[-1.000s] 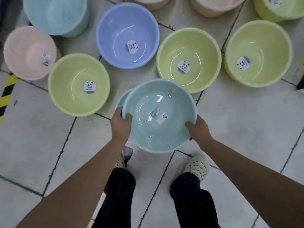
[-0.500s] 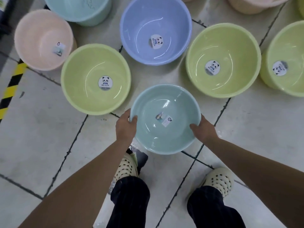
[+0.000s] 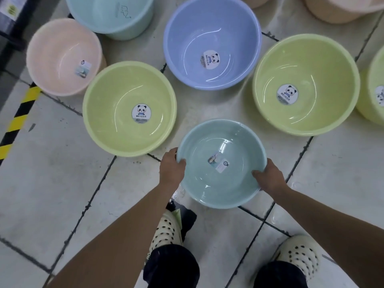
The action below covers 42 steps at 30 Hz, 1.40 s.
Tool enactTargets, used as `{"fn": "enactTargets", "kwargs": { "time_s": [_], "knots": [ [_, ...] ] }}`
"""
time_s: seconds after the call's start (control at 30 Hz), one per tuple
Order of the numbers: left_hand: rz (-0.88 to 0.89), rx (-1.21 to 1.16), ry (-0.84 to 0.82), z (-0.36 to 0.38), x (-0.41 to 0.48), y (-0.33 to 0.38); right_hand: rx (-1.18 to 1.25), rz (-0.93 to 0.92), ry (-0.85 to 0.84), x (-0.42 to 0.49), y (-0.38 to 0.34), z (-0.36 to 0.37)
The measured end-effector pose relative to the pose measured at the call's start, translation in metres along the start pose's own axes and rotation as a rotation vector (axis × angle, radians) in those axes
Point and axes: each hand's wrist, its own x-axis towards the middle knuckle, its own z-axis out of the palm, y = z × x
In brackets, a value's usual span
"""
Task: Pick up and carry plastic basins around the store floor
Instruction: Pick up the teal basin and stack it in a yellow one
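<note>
A pale teal plastic basin (image 3: 232,183) with a small label inside is low over the tiled floor in front of my feet. My left hand (image 3: 171,168) grips its left rim, thumb inside the bowl. My right hand (image 3: 270,178) grips the right rim the same way. Whether the basin's bottom touches the floor is hidden.
Other basins stand on the floor beyond: a green one (image 3: 116,129) at left, a blue one (image 3: 187,28) ahead, a green one (image 3: 324,113) at right, a pink one (image 3: 56,55) and a teal one (image 3: 99,15) far left. Yellow-black tape (image 3: 18,121) marks the left edge.
The teal basin has come down and nearer to my feet, with both hands still on its rim. The second teal basin seen under it a second ago is out of sight.
</note>
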Motion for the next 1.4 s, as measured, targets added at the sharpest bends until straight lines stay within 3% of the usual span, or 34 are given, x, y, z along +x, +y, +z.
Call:
{"fn": "enactTargets", "kwargs": {
  "time_s": [0.33,0.63,0.93,1.23,1.4],
  "knots": [
    [-0.012,-0.233,0.090,-0.062,-0.053,0.029,0.033,-0.147,0.061,-0.072,-0.054,-0.039],
    [-0.049,-0.369,0.242,-0.252,-0.138,0.088,0.019,-0.361,0.007,-0.225,-0.217,-0.065],
    [-0.112,-0.394,0.266,-0.403,-0.186,0.104,0.045,-0.394,-0.067,-0.341,-0.333,-0.055],
    [-0.150,-0.465,0.211,-0.480,-0.157,0.112,-0.053,-0.391,-0.099,-0.345,-0.403,-0.028],
    [-0.172,-0.379,0.207,-0.498,-0.125,0.120,-0.132,-0.380,-0.107,-0.317,-0.444,-0.013]
  ]
}}
